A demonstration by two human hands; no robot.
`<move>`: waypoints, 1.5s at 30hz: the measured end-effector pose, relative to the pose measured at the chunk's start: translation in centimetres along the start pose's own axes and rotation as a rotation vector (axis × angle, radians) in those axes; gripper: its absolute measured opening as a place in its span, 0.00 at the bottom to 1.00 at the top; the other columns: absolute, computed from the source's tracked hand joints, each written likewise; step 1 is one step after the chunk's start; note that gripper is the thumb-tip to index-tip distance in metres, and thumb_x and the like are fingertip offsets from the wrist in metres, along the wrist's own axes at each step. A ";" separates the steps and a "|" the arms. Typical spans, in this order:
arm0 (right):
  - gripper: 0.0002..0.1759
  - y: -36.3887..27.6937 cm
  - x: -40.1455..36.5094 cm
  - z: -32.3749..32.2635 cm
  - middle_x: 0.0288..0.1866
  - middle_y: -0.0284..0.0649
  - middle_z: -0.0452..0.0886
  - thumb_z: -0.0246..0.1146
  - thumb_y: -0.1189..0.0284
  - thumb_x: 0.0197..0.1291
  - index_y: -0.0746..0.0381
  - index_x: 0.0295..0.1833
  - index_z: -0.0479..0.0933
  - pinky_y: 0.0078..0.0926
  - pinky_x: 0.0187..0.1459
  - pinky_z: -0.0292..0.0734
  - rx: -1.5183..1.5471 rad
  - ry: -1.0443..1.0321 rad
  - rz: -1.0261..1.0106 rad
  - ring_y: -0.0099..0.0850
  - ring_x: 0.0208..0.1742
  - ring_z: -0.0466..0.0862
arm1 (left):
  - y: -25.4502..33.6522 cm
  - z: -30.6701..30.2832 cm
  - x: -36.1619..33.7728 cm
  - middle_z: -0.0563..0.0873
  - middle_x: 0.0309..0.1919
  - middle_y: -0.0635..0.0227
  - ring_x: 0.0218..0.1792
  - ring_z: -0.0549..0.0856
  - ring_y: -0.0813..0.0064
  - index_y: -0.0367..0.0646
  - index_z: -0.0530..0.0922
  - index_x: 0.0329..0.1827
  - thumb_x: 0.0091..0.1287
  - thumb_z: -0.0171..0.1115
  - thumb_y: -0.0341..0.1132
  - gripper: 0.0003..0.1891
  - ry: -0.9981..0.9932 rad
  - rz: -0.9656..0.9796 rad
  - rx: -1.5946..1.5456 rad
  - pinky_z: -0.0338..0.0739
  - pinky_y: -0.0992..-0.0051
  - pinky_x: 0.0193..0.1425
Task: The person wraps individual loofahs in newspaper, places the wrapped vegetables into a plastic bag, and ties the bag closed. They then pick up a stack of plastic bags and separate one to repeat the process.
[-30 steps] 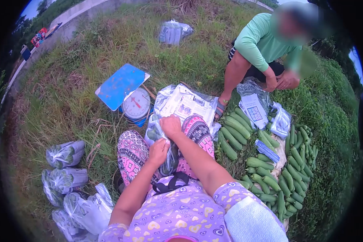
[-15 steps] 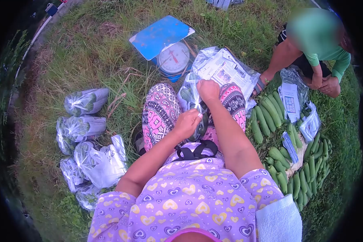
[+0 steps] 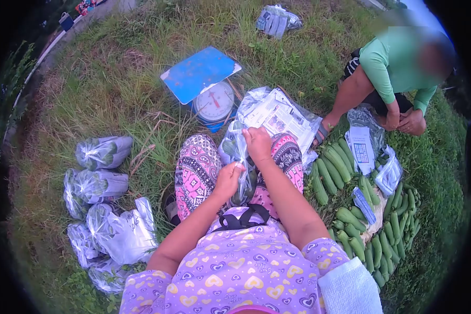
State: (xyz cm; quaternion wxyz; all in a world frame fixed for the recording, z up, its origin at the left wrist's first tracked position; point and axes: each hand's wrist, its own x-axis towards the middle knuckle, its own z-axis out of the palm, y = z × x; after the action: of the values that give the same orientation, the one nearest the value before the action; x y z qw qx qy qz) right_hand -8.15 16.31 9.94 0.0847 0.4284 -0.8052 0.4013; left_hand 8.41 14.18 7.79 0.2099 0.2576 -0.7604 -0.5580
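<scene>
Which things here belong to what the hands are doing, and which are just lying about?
In hand:
clear bag of cucumbers, gripped by the left hand and right hand.

Lying about, untouched:
loose cucumbers; filled bags; scale; stack of paper-lined bags; far bundle; crouching person.

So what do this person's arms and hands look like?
The left hand and right hand are bare, with no gloves. The sleeves are short and lilac, printed with yellow and white hearts. A white towel lies on the right shoulder.
</scene>
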 end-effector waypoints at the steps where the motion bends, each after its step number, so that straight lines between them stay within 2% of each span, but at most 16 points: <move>1: 0.19 -0.4 -0.6 -0.7 0.22 0.44 0.76 0.59 0.61 0.61 0.61 0.22 0.73 0.41 0.33 0.70 0.111 0.007 0.017 0.45 0.30 0.74 | 0.3 0.2 0.2 0.82 0.33 0.54 0.37 0.82 0.65 0.37 0.79 0.43 0.71 0.47 0.37 0.14 0.061 0.019 0.005 0.73 0.68 0.44; 3: 0.17 -1.1 -2.2 -2.0 0.22 0.45 0.73 0.59 0.62 0.62 0.61 0.24 0.74 0.41 0.33 0.69 0.157 -0.008 0.041 0.45 0.30 0.74 | 1.2 0.6 0.8 0.85 0.34 0.61 0.38 0.82 0.72 0.37 0.79 0.50 0.71 0.46 0.36 0.15 0.164 0.063 0.007 0.74 0.71 0.47; 5: 0.16 -1.6 -3.3 -3.4 0.22 0.45 0.72 0.60 0.65 0.60 0.62 0.23 0.72 0.39 0.32 0.69 0.231 -0.021 -0.020 0.44 0.31 0.74 | 1.5 0.2 1.3 0.82 0.29 0.47 0.34 0.85 0.54 0.40 0.77 0.54 0.71 0.47 0.38 0.17 0.086 -0.023 0.111 0.75 0.61 0.42; 11: 0.12 -2.7 -3.8 -5.3 0.28 0.39 0.78 0.62 0.64 0.56 0.61 0.28 0.76 0.36 0.41 0.73 0.157 -0.355 -0.257 0.40 0.37 0.76 | -0.8 -0.1 2.5 0.81 0.30 0.41 0.36 0.81 0.42 0.36 0.80 0.43 0.68 0.49 0.38 0.15 -0.091 -0.032 0.321 0.73 0.52 0.38; 17: 0.15 -6.9 2.2 -7.6 0.30 0.39 0.81 0.63 0.58 0.53 0.60 0.29 0.80 0.36 0.46 0.74 -0.087 -0.645 -0.608 0.38 0.42 0.78 | -1.3 0.3 2.5 0.82 0.30 0.43 0.35 0.82 0.44 0.36 0.80 0.39 0.67 0.51 0.35 0.12 -0.025 0.066 0.466 0.74 0.55 0.38; 21: 0.19 -12.3 8.6 -13.5 0.33 0.44 0.84 0.63 0.55 0.52 0.61 0.33 0.84 0.39 0.42 0.76 -0.440 -0.763 -0.474 0.42 0.41 0.83 | -1.2 0.6 2.4 0.84 0.30 0.50 0.33 0.84 0.51 0.42 0.80 0.45 0.68 0.50 0.34 0.11 -0.004 0.054 0.270 0.75 0.61 0.39; 23: 0.13 -12.2 11.8 -15.2 0.37 0.45 0.84 0.60 0.63 0.54 0.60 0.34 0.84 0.38 0.41 0.77 -0.575 -0.742 -0.289 0.43 0.40 0.84 | -0.9 0.6 2.4 0.84 0.30 0.50 0.33 0.84 0.52 0.42 0.80 0.45 0.68 0.51 0.34 0.11 -0.009 0.023 0.250 0.75 0.62 0.39; 26: 0.13 -9.1 14.5 -17.4 0.38 0.46 0.84 0.54 0.73 0.53 0.61 0.36 0.84 0.37 0.41 0.78 -0.732 -0.828 -0.248 0.42 0.41 0.84 | -0.9 0.5 2.3 0.84 0.30 0.52 0.33 0.84 0.53 0.42 0.79 0.46 0.68 0.51 0.35 0.11 -0.001 0.033 0.246 0.75 0.62 0.39; 28: 0.14 -6.1 13.4 -15.2 0.39 0.48 0.84 0.54 0.69 0.57 0.63 0.35 0.84 0.40 0.44 0.77 -0.687 -0.868 -0.163 0.44 0.42 0.84 | -1.0 0.5 2.4 0.84 0.30 0.52 0.33 0.84 0.54 0.42 0.79 0.47 0.68 0.50 0.35 0.11 -0.005 0.027 0.231 0.75 0.63 0.40; 30: 0.17 -6.2 10.2 -10.6 0.40 0.51 0.83 0.53 0.64 0.62 0.64 0.38 0.83 0.41 0.49 0.75 -0.370 -0.937 -0.264 0.47 0.45 0.82 | -1.1 0.5 2.6 0.84 0.30 0.52 0.34 0.84 0.54 0.42 0.79 0.47 0.68 0.50 0.35 0.12 -0.028 -0.013 0.200 0.75 0.62 0.40; 31: 0.23 -7.3 9.3 -8.5 0.48 0.51 0.82 0.52 0.57 0.66 0.65 0.49 0.80 0.36 0.57 0.71 0.017 -1.022 -0.291 0.46 0.53 0.79 | -1.2 0.7 2.6 0.84 0.31 0.52 0.34 0.84 0.54 0.42 0.79 0.48 0.68 0.50 0.36 0.12 -0.007 0.010 0.207 0.75 0.62 0.41; 33: 0.25 -10.0 7.2 -4.7 0.56 0.50 0.79 0.52 0.58 0.65 0.64 0.58 0.75 0.34 0.56 0.71 0.570 -0.834 -0.179 0.43 0.54 0.79 | -1.1 0.8 2.7 0.84 0.32 0.51 0.35 0.84 0.53 0.42 0.79 0.48 0.68 0.50 0.36 0.12 -0.014 0.003 0.206 0.75 0.61 0.42; 36: 0.30 -11.3 8.5 -1.6 0.59 0.50 0.77 0.51 0.53 0.66 0.65 0.62 0.72 0.31 0.61 0.66 0.729 -0.895 0.063 0.40 0.60 0.76 | -2.0 0.6 2.2 0.84 0.33 0.49 0.36 0.84 0.51 0.42 0.79 0.47 0.67 0.49 0.35 0.13 -0.032 -0.018 0.228 0.75 0.60 0.42; 40: 0.29 -9.2 8.3 -3.0 0.60 0.47 0.76 0.53 0.55 0.66 0.66 0.62 0.72 0.29 0.63 0.65 0.704 -0.858 -0.008 0.35 0.61 0.75 | -1.9 0.4 2.6 0.84 0.34 0.48 0.38 0.84 0.50 0.42 0.79 0.47 0.67 0.49 0.35 0.13 -0.010 0.003 0.195 0.75 0.60 0.44; 43: 0.26 -6.2 5.7 -6.3 0.61 0.43 0.76 0.56 0.59 0.66 0.66 0.63 0.71 0.27 0.64 0.65 0.728 -0.818 0.115 0.30 0.62 0.74 | -1.4 0.3 2.7 0.84 0.35 0.49 0.39 0.84 0.50 0.42 0.79 0.47 0.67 0.49 0.35 0.13 -0.009 -0.026 0.182 0.76 0.61 0.45; 45: 0.26 -4.6 3.2 -9.0 0.59 0.43 0.77 0.57 0.61 0.66 0.67 0.62 0.70 0.29 0.64 0.65 0.795 -0.716 0.177 0.29 0.61 0.74 | -1.7 0.5 2.8 0.84 0.35 0.54 0.38 0.83 0.62 0.39 0.78 0.47 0.68 0.48 0.33 0.12 -0.033 -0.052 0.165 0.75 0.67 0.46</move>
State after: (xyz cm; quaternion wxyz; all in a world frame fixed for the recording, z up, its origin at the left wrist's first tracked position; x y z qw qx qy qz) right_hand -8.52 19.35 20.17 -0.3978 0.4679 -0.6029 0.5093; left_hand 6.22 12.35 6.12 0.1611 0.2843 -0.8001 -0.5030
